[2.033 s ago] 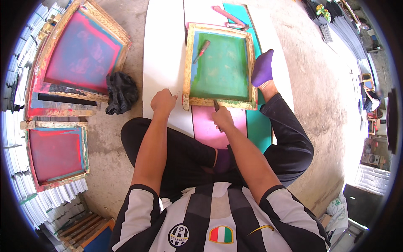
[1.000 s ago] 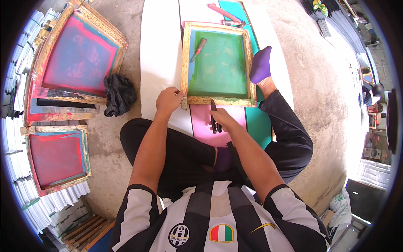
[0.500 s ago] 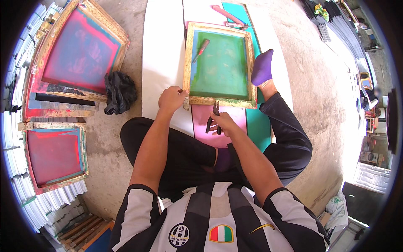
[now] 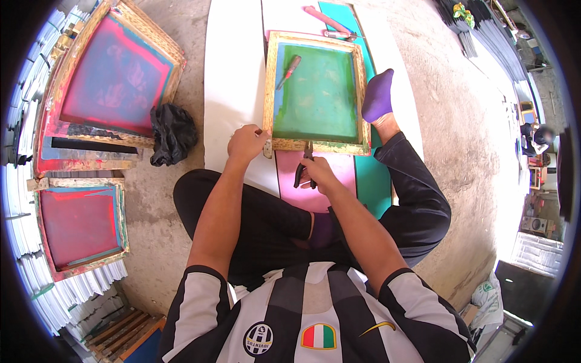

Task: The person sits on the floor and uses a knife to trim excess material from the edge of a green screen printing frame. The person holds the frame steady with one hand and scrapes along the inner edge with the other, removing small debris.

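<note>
The right hand [image 4: 316, 174] is closed around the handles of dark pliers [image 4: 304, 164], whose nose points away from the person to the near rail of the green screen frame [image 4: 316, 89]. The left hand [image 4: 246, 143] grips the frame's near left corner. The frame lies flat on a white board [image 4: 233, 72] on the floor, its long axis running away from the person. It is probably light and stiff at the wooden rails, with delicate mesh, so the rails are the place to hold.

The left hand [image 4: 245, 142] gripped the near corner of the green screen frame [image 4: 318, 85] — the right hand [image 4: 318, 175] held black pliers [image 4: 304, 166] at its edge.
</note>
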`<control>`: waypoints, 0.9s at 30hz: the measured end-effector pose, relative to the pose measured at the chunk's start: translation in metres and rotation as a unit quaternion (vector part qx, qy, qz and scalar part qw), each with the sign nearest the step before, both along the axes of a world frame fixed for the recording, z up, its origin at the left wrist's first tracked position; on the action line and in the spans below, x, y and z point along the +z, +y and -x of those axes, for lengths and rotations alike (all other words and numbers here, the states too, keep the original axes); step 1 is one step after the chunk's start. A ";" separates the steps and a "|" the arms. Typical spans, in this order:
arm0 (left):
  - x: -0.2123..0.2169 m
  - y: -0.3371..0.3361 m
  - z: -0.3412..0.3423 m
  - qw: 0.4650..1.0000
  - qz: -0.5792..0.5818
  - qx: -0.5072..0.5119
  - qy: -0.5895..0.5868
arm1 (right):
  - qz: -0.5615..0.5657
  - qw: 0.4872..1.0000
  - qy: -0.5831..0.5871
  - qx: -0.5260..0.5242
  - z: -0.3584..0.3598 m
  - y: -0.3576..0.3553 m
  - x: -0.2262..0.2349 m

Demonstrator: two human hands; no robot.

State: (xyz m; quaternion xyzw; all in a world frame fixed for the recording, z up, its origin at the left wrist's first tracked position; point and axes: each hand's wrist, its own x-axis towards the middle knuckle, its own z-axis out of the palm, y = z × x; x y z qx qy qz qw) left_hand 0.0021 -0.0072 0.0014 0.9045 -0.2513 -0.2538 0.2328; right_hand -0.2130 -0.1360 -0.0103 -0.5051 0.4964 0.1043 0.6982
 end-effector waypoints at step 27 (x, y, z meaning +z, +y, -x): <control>-0.003 0.000 0.001 1.000 0.007 -0.001 0.015 | -0.076 0.985 -0.064 -0.143 0.003 0.003 -0.018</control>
